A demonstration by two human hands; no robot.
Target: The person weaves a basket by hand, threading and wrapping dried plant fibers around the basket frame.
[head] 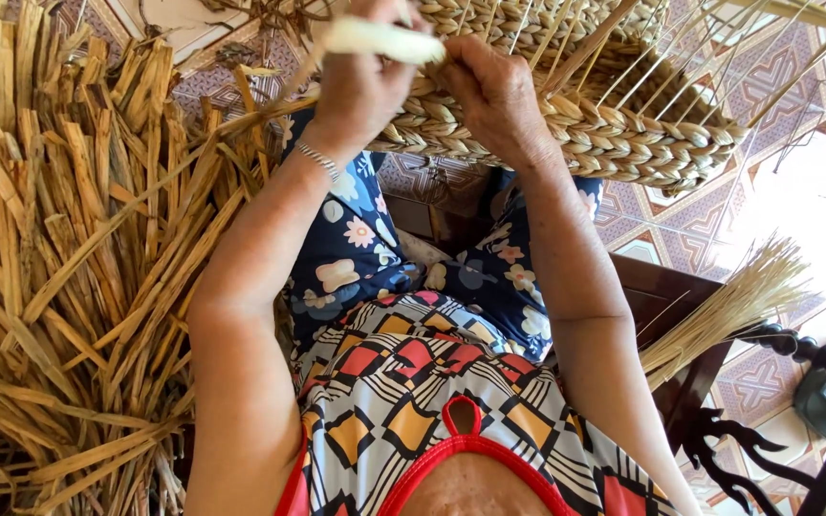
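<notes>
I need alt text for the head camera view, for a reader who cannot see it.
Two bare hands, left hand and right hand, work at the braided rim of a woven basket, the left gripping a pale strand. A pile of dried reeds lies alongside.

Silver bracelet [318, 161], patterned sleeveless top [413, 401], floral trousers [356, 258].

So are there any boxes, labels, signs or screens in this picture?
None show here. There are only the two hands, left and right, on a woven basket, a pale strip in the left hand, and a heap of dry reeds beside them.
</notes>
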